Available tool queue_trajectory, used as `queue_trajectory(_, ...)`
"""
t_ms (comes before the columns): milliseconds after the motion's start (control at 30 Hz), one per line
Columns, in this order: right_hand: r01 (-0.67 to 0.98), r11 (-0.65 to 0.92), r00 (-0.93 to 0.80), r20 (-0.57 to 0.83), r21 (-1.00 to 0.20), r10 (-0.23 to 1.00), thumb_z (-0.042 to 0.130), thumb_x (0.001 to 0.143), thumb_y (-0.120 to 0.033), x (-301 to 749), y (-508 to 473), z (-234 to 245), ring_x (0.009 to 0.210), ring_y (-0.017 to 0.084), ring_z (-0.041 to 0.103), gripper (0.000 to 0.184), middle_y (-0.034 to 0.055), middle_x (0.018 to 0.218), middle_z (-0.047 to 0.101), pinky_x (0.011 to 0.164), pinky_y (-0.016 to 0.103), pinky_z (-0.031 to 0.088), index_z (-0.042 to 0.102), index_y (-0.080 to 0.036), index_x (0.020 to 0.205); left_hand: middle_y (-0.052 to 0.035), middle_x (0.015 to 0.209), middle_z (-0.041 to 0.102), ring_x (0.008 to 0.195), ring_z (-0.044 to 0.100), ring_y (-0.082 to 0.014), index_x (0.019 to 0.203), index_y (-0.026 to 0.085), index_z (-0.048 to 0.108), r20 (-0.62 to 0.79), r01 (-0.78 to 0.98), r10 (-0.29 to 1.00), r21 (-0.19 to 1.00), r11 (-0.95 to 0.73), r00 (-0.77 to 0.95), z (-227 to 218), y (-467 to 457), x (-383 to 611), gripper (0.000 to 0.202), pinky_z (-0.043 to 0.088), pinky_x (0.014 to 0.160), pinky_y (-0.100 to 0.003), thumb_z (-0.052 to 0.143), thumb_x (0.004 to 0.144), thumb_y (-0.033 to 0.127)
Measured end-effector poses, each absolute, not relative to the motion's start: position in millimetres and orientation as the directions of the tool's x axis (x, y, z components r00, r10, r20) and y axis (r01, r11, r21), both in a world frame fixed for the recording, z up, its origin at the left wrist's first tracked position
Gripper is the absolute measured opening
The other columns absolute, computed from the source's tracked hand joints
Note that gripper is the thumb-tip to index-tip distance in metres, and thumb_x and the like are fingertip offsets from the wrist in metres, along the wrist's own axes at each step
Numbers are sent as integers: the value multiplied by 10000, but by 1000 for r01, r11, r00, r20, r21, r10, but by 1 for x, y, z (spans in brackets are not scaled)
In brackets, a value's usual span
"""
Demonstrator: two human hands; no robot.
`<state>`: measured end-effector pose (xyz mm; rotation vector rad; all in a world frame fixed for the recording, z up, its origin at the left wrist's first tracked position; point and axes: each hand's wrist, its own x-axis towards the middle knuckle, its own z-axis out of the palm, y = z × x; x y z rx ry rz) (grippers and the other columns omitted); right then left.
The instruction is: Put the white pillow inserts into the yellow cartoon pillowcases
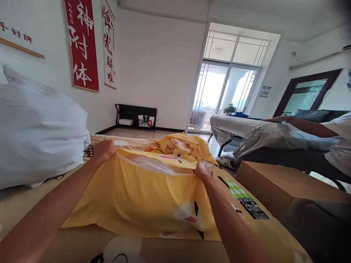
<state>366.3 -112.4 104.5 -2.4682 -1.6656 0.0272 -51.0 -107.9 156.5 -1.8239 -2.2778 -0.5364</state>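
Note:
A yellow pillowcase (137,204) with a cartoon face print lies on the bed (16,208), its opening stretched wide on the far side. My left hand (105,149) is closed on the left corner of the opening. At the right corner, my right hand (203,171) grips the edge. Inside the mouth shows whitish, thin-looking material (156,166); I cannot tell whether it is a pillow or a lining. Just beyond the opening is a crumpled yellow printed cloth (181,144). The fingertips of both hands are mostly hidden.
A bulky white bundle (41,128) stands at the left on the bed. To the right are a cardboard box (290,179) and a plastic-covered table or bed (241,126), with another person's arm (309,126) over it. A low black shelf (135,113) stands by the far wall.

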Motion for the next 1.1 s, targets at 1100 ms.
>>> queue_trajectory(1100,965,-259,263,90,-51,961,555,940,-356,327,-123,45,988,188,625,275,72,1108,643,864,397,521,619,-144,1104,-132,1228,629,1178,556,-250,943,167,644,126,714,720,100,-693,682,88,-177,112,331,370,1031,-356,359,935,334)
